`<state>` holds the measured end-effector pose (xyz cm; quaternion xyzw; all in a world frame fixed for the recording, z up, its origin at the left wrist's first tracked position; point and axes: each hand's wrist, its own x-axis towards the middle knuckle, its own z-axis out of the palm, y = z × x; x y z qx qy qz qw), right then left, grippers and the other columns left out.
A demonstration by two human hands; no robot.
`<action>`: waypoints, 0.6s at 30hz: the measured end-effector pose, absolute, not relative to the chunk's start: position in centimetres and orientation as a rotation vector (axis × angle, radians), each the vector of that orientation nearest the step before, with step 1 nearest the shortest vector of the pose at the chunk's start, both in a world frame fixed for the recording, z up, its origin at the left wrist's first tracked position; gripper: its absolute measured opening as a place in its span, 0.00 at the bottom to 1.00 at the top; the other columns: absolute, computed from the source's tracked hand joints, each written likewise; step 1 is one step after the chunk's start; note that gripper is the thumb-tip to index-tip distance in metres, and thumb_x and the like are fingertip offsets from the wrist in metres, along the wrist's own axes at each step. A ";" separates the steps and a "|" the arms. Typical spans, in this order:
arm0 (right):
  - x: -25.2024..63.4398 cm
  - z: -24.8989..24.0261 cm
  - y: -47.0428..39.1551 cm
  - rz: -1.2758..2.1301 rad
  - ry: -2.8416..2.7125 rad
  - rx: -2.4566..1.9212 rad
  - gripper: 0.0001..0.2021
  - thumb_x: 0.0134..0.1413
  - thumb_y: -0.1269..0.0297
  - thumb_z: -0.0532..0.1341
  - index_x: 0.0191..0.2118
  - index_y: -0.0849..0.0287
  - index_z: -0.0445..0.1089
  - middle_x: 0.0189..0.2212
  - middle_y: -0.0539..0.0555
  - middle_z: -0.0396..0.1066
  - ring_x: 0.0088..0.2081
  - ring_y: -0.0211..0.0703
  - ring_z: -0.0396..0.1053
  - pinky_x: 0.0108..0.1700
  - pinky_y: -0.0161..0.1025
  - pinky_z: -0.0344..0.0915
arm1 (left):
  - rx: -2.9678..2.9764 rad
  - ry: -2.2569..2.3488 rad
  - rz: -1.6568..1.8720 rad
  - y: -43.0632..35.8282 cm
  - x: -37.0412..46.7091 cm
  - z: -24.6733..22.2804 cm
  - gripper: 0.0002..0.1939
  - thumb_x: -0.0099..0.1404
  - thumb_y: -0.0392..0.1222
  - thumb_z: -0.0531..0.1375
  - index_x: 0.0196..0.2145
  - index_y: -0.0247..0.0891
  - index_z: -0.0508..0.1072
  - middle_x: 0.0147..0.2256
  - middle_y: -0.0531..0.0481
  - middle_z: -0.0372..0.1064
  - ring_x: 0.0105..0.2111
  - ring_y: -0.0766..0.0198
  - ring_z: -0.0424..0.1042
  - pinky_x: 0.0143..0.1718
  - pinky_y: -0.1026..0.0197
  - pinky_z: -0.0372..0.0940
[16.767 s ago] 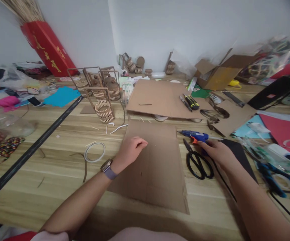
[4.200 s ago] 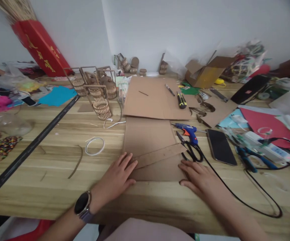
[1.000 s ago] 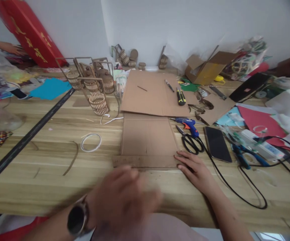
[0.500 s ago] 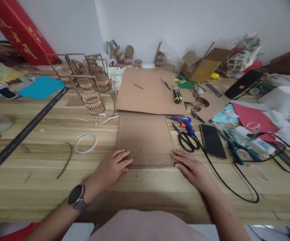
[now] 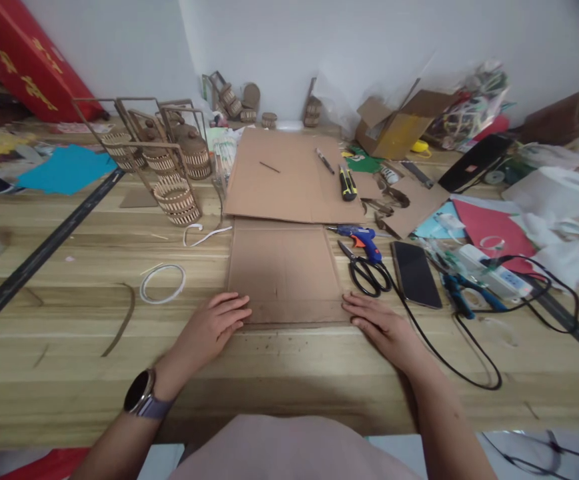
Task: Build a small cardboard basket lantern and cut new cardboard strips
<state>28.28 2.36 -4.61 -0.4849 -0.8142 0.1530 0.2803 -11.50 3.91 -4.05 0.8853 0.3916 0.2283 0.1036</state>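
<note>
A brown cardboard sheet (image 5: 282, 273) lies flat on the wooden table in front of me. My left hand (image 5: 219, 321) rests at its near left corner, fingers stretched out and touching the edge. At the near right corner lies my right hand (image 5: 377, 323), its fingers also extended and holding nothing. A larger cardboard sheet (image 5: 294, 190) lies beyond, its front edge over the far end of the nearer one. On it are a pen (image 5: 325, 161), a thin dark stick (image 5: 269, 167) and a yellow-and-black utility knife (image 5: 347, 183).
Right of the cardboard lie a blue glue gun (image 5: 362, 241), black-handled scissors (image 5: 368, 275), a phone (image 5: 415, 275), pliers (image 5: 462, 293) and a power strip (image 5: 494, 270) with a looping black cable. Several small woven baskets (image 5: 177, 200) stand at left, near a white coil (image 5: 163, 283).
The view has shifted slightly, so most things sit a little further left. My hands have moved slightly apart along the cardboard's near edge, fingers still extended.
</note>
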 end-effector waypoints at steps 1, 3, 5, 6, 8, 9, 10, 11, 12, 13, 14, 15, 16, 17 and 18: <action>28.4 -4.6 2.3 0.413 -2.187 -1.304 0.15 0.64 0.64 0.57 0.52 0.53 0.75 0.54 0.58 0.74 0.59 0.52 0.68 0.58 0.55 0.68 | 2.602 1.149 0.675 4.0 -11.6 -4.1 0.15 0.73 0.39 0.52 0.50 0.41 0.77 0.52 0.46 0.75 0.55 0.55 0.69 0.54 0.46 0.70; 28.5 -4.6 2.2 0.416 -2.194 -1.311 0.15 0.65 0.65 0.56 0.53 0.52 0.75 0.54 0.57 0.74 0.60 0.51 0.67 0.58 0.56 0.67 | 2.581 1.130 0.668 4.1 -11.8 -4.0 0.15 0.73 0.38 0.52 0.51 0.42 0.76 0.53 0.47 0.74 0.55 0.56 0.69 0.54 0.46 0.69; 28.5 -4.6 2.2 0.418 -2.193 -1.312 0.16 0.65 0.65 0.55 0.53 0.52 0.74 0.55 0.57 0.74 0.60 0.51 0.67 0.59 0.56 0.67 | 2.556 1.111 0.651 4.3 -12.1 -3.9 0.16 0.73 0.37 0.52 0.52 0.42 0.76 0.54 0.46 0.74 0.56 0.57 0.69 0.55 0.47 0.69; 28.5 -4.6 2.2 0.417 -2.193 -1.308 0.16 0.65 0.66 0.55 0.53 0.52 0.74 0.54 0.57 0.74 0.60 0.51 0.67 0.59 0.56 0.67 | 2.548 1.099 0.639 4.4 -12.3 -3.8 0.16 0.73 0.37 0.51 0.52 0.42 0.75 0.54 0.46 0.73 0.56 0.57 0.69 0.55 0.47 0.69; 28.5 -4.7 2.3 0.393 -2.203 -1.290 0.16 0.65 0.66 0.55 0.53 0.52 0.74 0.54 0.57 0.74 0.59 0.51 0.68 0.58 0.56 0.67 | 2.540 1.084 0.617 4.5 -12.6 -3.7 0.16 0.73 0.36 0.51 0.52 0.40 0.75 0.54 0.45 0.73 0.57 0.58 0.69 0.56 0.48 0.69; 28.5 -4.8 2.3 0.364 -2.215 -1.278 0.16 0.64 0.66 0.55 0.53 0.52 0.74 0.54 0.58 0.74 0.58 0.51 0.68 0.58 0.55 0.68 | 2.539 1.085 0.605 4.5 -12.7 -3.6 0.16 0.73 0.36 0.51 0.52 0.39 0.75 0.55 0.44 0.73 0.57 0.58 0.68 0.56 0.48 0.68; 28.5 -4.9 2.4 0.329 -2.234 -1.262 0.16 0.64 0.67 0.54 0.53 0.52 0.73 0.54 0.58 0.74 0.58 0.51 0.69 0.57 0.55 0.68 | 2.536 1.098 0.599 4.5 -12.8 -3.4 0.16 0.73 0.36 0.51 0.52 0.39 0.75 0.55 0.44 0.73 0.58 0.58 0.68 0.57 0.47 0.68; 28.5 -4.9 2.4 0.289 -2.258 -1.244 0.16 0.64 0.67 0.54 0.53 0.53 0.73 0.53 0.58 0.74 0.57 0.51 0.69 0.57 0.55 0.68 | 2.532 1.115 0.589 4.4 -12.9 -3.3 0.16 0.72 0.35 0.52 0.52 0.39 0.75 0.55 0.44 0.72 0.58 0.58 0.67 0.57 0.47 0.68; 28.6 -4.9 2.5 0.251 -2.284 -1.223 0.16 0.64 0.68 0.54 0.54 0.53 0.72 0.53 0.59 0.74 0.57 0.51 0.70 0.56 0.54 0.69 | 2.527 1.134 0.585 4.4 -12.9 -3.2 0.16 0.72 0.35 0.52 0.52 0.38 0.75 0.55 0.44 0.73 0.58 0.57 0.67 0.57 0.47 0.68; 28.6 -4.9 2.6 0.219 -2.309 -1.203 0.16 0.64 0.68 0.54 0.54 0.53 0.71 0.53 0.59 0.74 0.56 0.51 0.70 0.55 0.54 0.70 | 2.520 1.154 0.577 4.3 -12.8 -3.1 0.16 0.72 0.34 0.53 0.52 0.38 0.75 0.55 0.45 0.73 0.58 0.57 0.67 0.57 0.47 0.67; 28.5 -4.9 2.7 0.190 -2.333 -1.183 0.17 0.64 0.69 0.54 0.55 0.53 0.70 0.53 0.59 0.74 0.56 0.51 0.70 0.54 0.53 0.70 | 2.514 1.166 0.565 4.3 -12.8 -3.0 0.16 0.72 0.34 0.53 0.52 0.38 0.75 0.55 0.45 0.73 0.58 0.57 0.67 0.57 0.47 0.68; 28.5 -4.9 2.8 0.165 -2.352 -1.164 0.17 0.64 0.69 0.54 0.56 0.53 0.70 0.53 0.60 0.74 0.56 0.51 0.70 0.53 0.53 0.71 | 2.507 1.176 0.557 4.2 -12.8 -2.8 0.16 0.71 0.33 0.53 0.52 0.39 0.75 0.55 0.46 0.73 0.58 0.57 0.66 0.56 0.47 0.68; 28.4 -4.8 2.9 0.139 -2.364 -1.147 0.17 0.64 0.69 0.54 0.56 0.53 0.69 0.53 0.60 0.74 0.55 0.51 0.70 0.53 0.52 0.71 | 2.501 1.182 0.547 4.2 -12.8 -2.7 0.16 0.71 0.32 0.54 0.51 0.38 0.75 0.55 0.46 0.73 0.58 0.56 0.66 0.56 0.47 0.68; 28.3 -4.7 2.9 0.114 -2.370 -1.134 0.18 0.64 0.70 0.54 0.56 0.53 0.69 0.52 0.60 0.74 0.55 0.51 0.70 0.52 0.52 0.71 | 2.497 1.183 0.541 4.2 -12.8 -2.6 0.16 0.70 0.32 0.54 0.51 0.38 0.75 0.55 0.46 0.72 0.59 0.56 0.65 0.56 0.47 0.68; 28.2 -4.7 2.9 0.097 -2.373 -1.123 0.18 0.64 0.70 0.54 0.57 0.53 0.68 0.52 0.60 0.74 0.55 0.51 0.71 0.52 0.51 0.71 | 2.496 1.183 0.540 4.1 -12.8 -2.5 0.16 0.70 0.31 0.54 0.51 0.37 0.75 0.55 0.46 0.72 0.59 0.55 0.65 0.56 0.47 0.68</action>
